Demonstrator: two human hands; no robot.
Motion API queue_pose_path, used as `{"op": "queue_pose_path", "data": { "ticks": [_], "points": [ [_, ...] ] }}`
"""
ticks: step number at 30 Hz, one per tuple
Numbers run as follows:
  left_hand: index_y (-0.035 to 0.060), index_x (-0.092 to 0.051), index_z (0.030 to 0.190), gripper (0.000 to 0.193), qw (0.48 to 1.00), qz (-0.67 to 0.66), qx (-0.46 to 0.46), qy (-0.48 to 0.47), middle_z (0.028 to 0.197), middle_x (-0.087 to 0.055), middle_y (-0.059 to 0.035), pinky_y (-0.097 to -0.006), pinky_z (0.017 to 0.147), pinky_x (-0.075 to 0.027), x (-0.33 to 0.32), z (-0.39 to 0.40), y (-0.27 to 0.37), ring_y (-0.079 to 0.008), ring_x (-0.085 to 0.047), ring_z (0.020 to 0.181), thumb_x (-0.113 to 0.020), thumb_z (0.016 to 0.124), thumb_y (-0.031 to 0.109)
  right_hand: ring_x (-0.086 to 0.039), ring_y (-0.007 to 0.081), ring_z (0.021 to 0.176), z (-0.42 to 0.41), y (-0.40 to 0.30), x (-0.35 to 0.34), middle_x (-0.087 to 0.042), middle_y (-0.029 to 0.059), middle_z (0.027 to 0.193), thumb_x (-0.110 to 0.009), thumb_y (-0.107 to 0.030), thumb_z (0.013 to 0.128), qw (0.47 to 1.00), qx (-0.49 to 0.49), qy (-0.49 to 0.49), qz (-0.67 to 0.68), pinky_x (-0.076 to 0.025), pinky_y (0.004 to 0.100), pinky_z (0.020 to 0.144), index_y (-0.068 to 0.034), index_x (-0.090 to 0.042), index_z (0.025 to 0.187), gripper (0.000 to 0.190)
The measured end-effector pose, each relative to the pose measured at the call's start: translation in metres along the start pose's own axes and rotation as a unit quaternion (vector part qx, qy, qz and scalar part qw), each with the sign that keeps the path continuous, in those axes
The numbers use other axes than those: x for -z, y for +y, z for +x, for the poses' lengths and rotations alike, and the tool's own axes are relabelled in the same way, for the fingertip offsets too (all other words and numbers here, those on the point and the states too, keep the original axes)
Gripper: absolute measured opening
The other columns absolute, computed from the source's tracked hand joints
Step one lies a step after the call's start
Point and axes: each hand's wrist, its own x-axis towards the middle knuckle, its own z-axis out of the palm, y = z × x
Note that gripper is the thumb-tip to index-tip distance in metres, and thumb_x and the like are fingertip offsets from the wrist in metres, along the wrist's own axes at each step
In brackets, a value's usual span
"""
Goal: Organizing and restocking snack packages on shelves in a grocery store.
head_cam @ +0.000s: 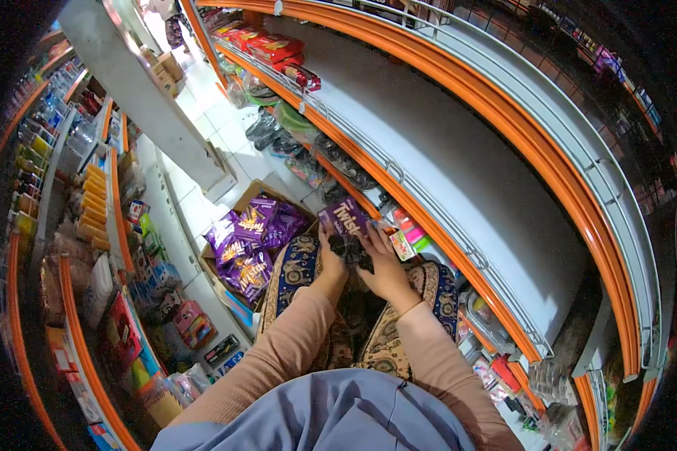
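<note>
My left hand (332, 259) and my right hand (385, 264) hold a purple Twister snack packet (343, 216) between them, above my lap. The left fingers lie along its left side and the right fingers along its right. Its lower part is dark and hard to make out. Beside my left knee stands a cardboard box (293, 197) with several purple snack packets (249, 275) of the same look piled in it. Patterned cloth (293, 262) covers my knees, one on each side of my hands.
A white shelf (429, 163) with an orange edge and wire rail runs along my right. Red packets (273, 49) sit at its far end. Black plastic bags (268, 131) lie on the tiled floor. A grey pillar (146, 96) and stocked shelves (115, 214) stand left. Far off, a person (172, 22) is partly visible.
</note>
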Motion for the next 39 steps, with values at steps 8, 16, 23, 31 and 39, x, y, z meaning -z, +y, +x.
{"op": "queue_pose_path", "data": {
  "ticks": [8, 16, 23, 31, 39],
  "points": [
    [0.0075, -0.031, 0.14, 0.048, 0.935, 0.311, -0.129, -0.111, 0.122, -0.054, -0.0099, -0.0314, 0.089, -0.045, -0.049, -0.03, 0.025, -0.0217, -0.055, 0.103, -0.033, 0.101, 0.035, -0.023, 0.0388, 0.136, 0.012, -0.016, 0.018, -0.017, 0.0072, 0.153, -0.07, -0.009, 0.069, 0.981, 0.006, 0.157, -0.115, -0.029, 0.0492, 0.106, -0.024, -0.044, 0.137, 0.075],
    [0.0054, -0.034, 0.139, 0.066, 0.979, 0.124, 0.15, -0.066, 0.138, -0.041, -0.0157, -0.0365, 0.103, -0.033, -0.056, -0.048, 0.034, -0.0292, -0.043, 0.123, -0.022, 0.097, 0.054, -0.023, 0.0348, 0.136, 0.017, -0.027, 0.012, -0.02, 0.005, 0.153, -0.069, -0.027, 0.074, 0.964, 0.003, 0.177, -0.2, -0.022, 0.0546, 0.108, -0.024, -0.054, 0.129, 0.057],
    [0.0164, -0.036, 0.139, 0.071, 0.969, -0.139, 0.195, -0.064, 0.137, -0.044, -0.0101, -0.0438, 0.101, -0.036, -0.04, -0.027, 0.031, -0.0289, -0.044, 0.123, -0.023, 0.091, 0.066, -0.021, 0.0296, 0.138, 0.003, -0.035, 0.004, -0.02, 0.0059, 0.152, -0.07, -0.024, 0.07, 0.979, 0.04, 0.062, -0.189, -0.013, 0.0566, 0.11, -0.009, -0.067, 0.103, 0.037],
    [0.0124, -0.029, 0.143, 0.063, 0.973, -0.165, 0.136, -0.086, 0.141, -0.039, -0.0113, -0.0408, 0.105, -0.033, -0.048, -0.02, 0.05, -0.0258, -0.04, 0.126, -0.033, 0.096, 0.054, -0.037, 0.0342, 0.127, -0.01, -0.036, 0.006, -0.038, 0.0194, 0.14, -0.079, -0.016, 0.064, 0.978, -0.039, 0.197, -0.052, -0.032, 0.0446, 0.104, -0.005, -0.056, 0.116, 0.058],
    [0.0195, -0.011, 0.149, 0.059, 0.978, 0.188, -0.078, -0.038, 0.149, -0.024, -0.0143, -0.0345, 0.108, -0.025, -0.049, -0.02, 0.042, -0.027, -0.03, 0.133, -0.039, 0.099, 0.037, -0.061, 0.0274, 0.099, -0.006, 0.007, -0.006, -0.062, 0.0194, 0.108, -0.08, -0.026, 0.067, 0.962, -0.187, 0.192, 0.057, -0.048, 0.0341, 0.085, 0.002, -0.049, 0.122, 0.069]
  ]
}}
